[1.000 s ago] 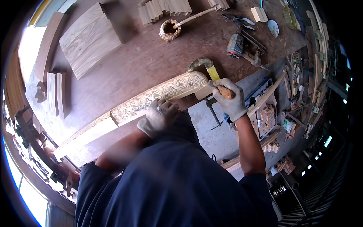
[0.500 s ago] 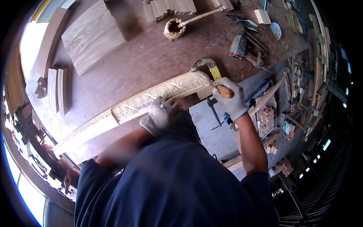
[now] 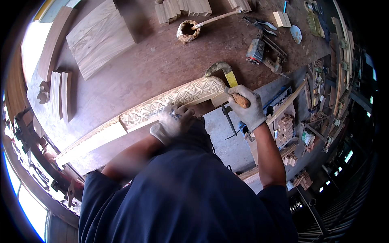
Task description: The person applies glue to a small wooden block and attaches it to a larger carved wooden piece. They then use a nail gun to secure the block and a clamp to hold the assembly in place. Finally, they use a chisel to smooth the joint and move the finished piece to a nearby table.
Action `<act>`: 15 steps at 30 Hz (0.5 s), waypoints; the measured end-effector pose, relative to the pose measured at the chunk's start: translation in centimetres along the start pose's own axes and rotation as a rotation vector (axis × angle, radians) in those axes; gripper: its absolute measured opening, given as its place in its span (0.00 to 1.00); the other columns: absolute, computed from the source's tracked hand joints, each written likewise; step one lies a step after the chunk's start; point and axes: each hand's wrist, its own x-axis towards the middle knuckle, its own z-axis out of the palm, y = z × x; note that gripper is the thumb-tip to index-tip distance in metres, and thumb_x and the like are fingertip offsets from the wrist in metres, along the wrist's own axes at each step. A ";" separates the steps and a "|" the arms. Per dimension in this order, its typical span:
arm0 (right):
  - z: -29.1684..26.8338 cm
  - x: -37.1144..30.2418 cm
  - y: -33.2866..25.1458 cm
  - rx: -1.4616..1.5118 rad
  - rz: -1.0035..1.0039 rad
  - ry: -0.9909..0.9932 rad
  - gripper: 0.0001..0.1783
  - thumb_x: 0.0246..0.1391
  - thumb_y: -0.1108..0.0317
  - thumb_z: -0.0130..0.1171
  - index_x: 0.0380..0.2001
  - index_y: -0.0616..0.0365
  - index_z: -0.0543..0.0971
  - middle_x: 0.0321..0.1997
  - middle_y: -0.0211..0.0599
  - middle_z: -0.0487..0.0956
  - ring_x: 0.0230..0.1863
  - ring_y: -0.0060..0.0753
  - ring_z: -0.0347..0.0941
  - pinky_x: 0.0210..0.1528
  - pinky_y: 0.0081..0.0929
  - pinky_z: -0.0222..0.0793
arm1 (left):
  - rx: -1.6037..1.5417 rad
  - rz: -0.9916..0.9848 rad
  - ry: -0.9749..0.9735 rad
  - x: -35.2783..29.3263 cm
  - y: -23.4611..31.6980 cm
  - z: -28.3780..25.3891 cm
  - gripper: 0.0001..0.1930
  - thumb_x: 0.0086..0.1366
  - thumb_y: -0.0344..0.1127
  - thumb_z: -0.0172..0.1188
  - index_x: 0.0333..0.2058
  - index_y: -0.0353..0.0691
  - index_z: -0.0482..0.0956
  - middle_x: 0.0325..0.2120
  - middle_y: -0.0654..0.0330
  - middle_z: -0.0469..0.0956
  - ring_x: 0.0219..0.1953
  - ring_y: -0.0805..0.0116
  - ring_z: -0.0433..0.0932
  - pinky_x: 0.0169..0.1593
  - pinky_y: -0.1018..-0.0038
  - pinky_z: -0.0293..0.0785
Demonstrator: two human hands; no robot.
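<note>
A long wooden board carved with spiral and wave patterns [image 3: 156,102] lies slantwise along the near edge of the workbench. A yellow-marked C-clamp [image 3: 231,78] stands at its right end, with the screw and bar hanging below the bench edge. My left hand [image 3: 173,121], in a pale work glove, is closed over the board's near edge, its fingers bent onto the carving. My gloved right hand [image 3: 250,108] is closed around a wooden-handled carving tool [image 3: 241,101] beside the clamp. The rounded handle shows; the glove mostly hides the blade.
On the bench [image 3: 162,54] lie a wide wooden panel [image 3: 101,38], a crusted pot [image 3: 187,31] with a stick across it, pliers [image 3: 265,25], a blue-grey power tool [image 3: 255,50] and several wood strips [image 3: 184,7]. Stacked wood pieces [image 3: 285,126] stand below at right.
My right hand and the carving tool have shifted very slightly. My left hand stays on the carved board, which lies as before.
</note>
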 end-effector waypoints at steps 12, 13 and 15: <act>0.2 -0.1 -0.1 0.100 0.056 0.036 0.11 0.54 0.77 0.68 0.41 0.61 0.81 0.42 0.40 0.87 0.46 0.34 0.86 0.50 0.32 0.81 | -0.009 0.018 0.008 0.0 -0.3 0.1 0.11 0.62 0.38 0.69 0.40 0.42 0.83 0.33 0.54 0.83 0.36 0.50 0.81 0.42 0.54 0.77; 0.1 -0.1 -0.1 0.098 0.060 0.022 0.11 0.54 0.78 0.68 0.41 0.61 0.81 0.42 0.40 0.87 0.46 0.34 0.86 0.50 0.32 0.81 | -0.007 0.017 0.009 0.0 -0.2 0.1 0.11 0.62 0.38 0.69 0.40 0.42 0.83 0.33 0.54 0.83 0.36 0.50 0.81 0.42 0.54 0.77; -0.1 -0.1 -0.2 0.095 0.067 -0.006 0.11 0.55 0.78 0.68 0.42 0.61 0.82 0.43 0.39 0.88 0.47 0.33 0.86 0.51 0.31 0.81 | -0.002 0.016 0.011 0.0 -0.2 0.1 0.10 0.62 0.38 0.69 0.40 0.42 0.83 0.33 0.54 0.83 0.36 0.50 0.81 0.42 0.54 0.77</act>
